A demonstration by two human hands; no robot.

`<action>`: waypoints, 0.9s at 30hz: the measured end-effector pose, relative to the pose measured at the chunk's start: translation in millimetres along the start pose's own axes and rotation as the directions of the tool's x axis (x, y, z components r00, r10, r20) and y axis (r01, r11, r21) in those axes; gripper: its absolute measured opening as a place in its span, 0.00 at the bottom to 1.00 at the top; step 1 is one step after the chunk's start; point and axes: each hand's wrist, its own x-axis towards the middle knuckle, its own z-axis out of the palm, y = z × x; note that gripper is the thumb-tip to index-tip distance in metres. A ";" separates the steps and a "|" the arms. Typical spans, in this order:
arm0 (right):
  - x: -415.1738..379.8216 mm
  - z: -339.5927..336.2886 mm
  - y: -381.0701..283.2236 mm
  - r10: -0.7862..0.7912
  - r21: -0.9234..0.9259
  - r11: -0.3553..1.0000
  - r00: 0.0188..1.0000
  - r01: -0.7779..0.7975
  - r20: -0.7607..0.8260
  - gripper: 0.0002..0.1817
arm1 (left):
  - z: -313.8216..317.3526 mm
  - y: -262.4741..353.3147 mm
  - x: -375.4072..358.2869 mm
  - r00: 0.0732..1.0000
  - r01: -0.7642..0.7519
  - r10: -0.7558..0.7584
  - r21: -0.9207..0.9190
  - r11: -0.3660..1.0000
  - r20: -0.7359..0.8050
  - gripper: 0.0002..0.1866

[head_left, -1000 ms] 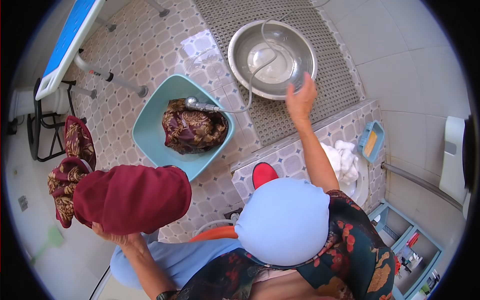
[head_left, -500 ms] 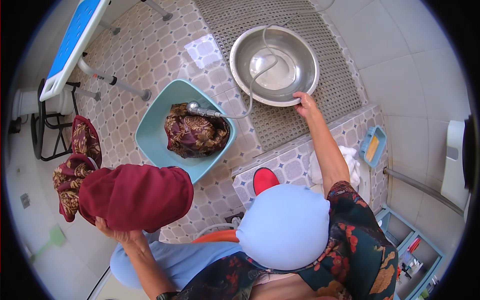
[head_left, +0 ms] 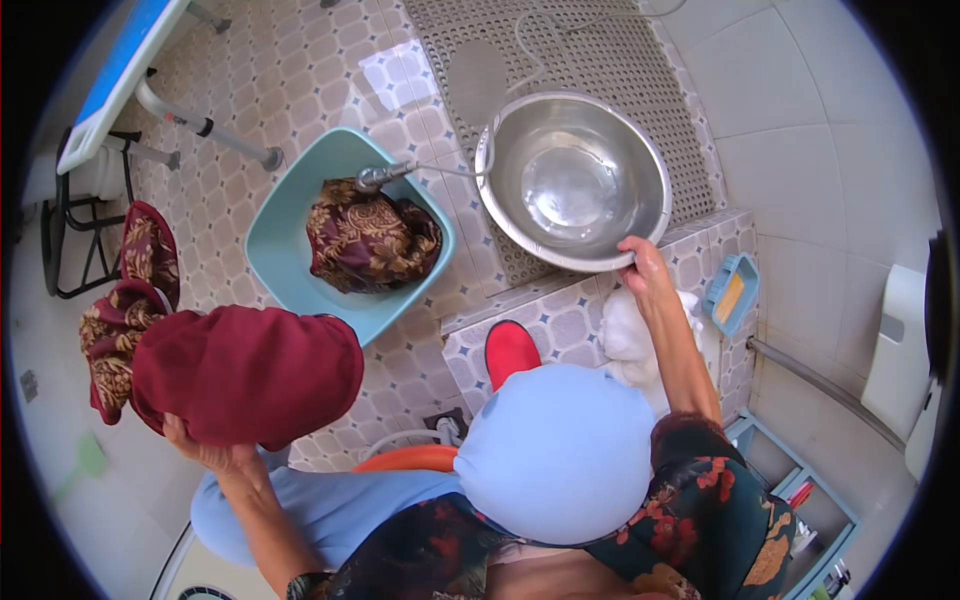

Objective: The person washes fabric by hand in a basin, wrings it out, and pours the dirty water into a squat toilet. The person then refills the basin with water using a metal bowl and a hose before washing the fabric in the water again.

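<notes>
My right hand (head_left: 646, 268) is closed on the near rim of a wide stainless steel basin (head_left: 600, 150), tilted slightly over the mat's edge. Nothing lies inside the basin. On the left, my left hand (head_left: 205, 445) grips the underside of a bunched maroon cloth (head_left: 250, 370) with gold floral parts hanging from its far end; some fingers are hidden beneath it. Between them on the floor stands a light blue plastic tub (head_left: 262, 235) holding a maroon and gold patterned cloth (head_left: 365, 240). A shower head (head_left: 378, 178) rests at the tub's rim, its hose (head_left: 450, 170) running toward the basin.
A grey perforated mat (head_left: 640, 60) covers the floor at the back right, beside a tiled ledge (head_left: 580, 310). White cloth (head_left: 630, 335) and a small blue soap dish (head_left: 735, 295) lie on the ledge. A blue-topped stool (head_left: 120, 60) stands back left; an orange rim (head_left: 410, 458) shows near my legs.
My right hand has pulled the steel basin nearer and off its spot, leaving a smooth round patch on the mat. The hose slid out of the basin. The left hand keeps the maroon cloth.
</notes>
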 end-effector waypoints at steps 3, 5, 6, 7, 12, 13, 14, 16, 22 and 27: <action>-21.1 -23.9 2.9 -0.113 -0.087 0.990 0.992 0.108 -0.049 0.20 | -1.7 -1.0 4.1 0.997 -0.018 0.022 0.046 0.999 -0.072 0.28; -44.9 -27.0 -3.9 -0.160 -0.129 0.979 0.987 0.158 -0.001 0.19 | -15.2 -1.7 11.4 0.995 -0.079 0.086 0.109 0.991 -0.059 0.28; -51.4 -27.6 -6.9 -0.145 -0.138 0.980 0.989 0.144 0.007 0.18 | -13.1 -4.5 10.2 0.992 -0.081 0.091 0.115 0.990 -0.085 0.28; -55.7 -30.8 -5.4 -0.122 -0.147 0.981 0.992 0.123 0.015 0.18 | -7.0 -7.1 11.1 0.983 -0.121 0.140 0.151 0.981 -0.121 0.28; -76.8 -28.4 -15.1 -0.064 -0.275 0.957 0.991 0.093 0.114 0.15 | -2.3 6.9 6.7 0.988 -0.116 0.120 0.046 0.992 -0.095 0.27; -79.8 -24.1 -15.5 -0.062 -0.326 0.940 0.989 0.104 0.136 0.14 | -1.4 8.2 4.2 0.995 -0.094 0.095 0.012 0.995 -0.041 0.27; -82.4 -17.0 -17.3 -0.063 -0.376 0.919 0.986 0.117 0.153 0.14 | 0.5 8.7 2.8 0.998 -0.066 0.067 -0.021 0.998 0.017 0.26; -99.8 12.2 -18.3 -0.052 -0.431 0.895 0.986 0.117 0.160 0.14 | 7.0 9.7 -3.1 0.998 -0.064 0.064 -0.028 0.998 0.029 0.25; -107.9 65.5 -39.0 -0.078 -0.564 0.805 0.975 0.185 0.208 0.17 | 5.6 12.8 -3.6 0.994 -0.104 0.108 -0.092 0.990 0.035 0.22; -122.7 123.2 -54.3 -0.132 -0.669 0.651 0.921 0.359 0.366 0.18 | 7.5 15.7 -6.6 0.994 -0.096 0.102 -0.137 0.986 0.032 0.22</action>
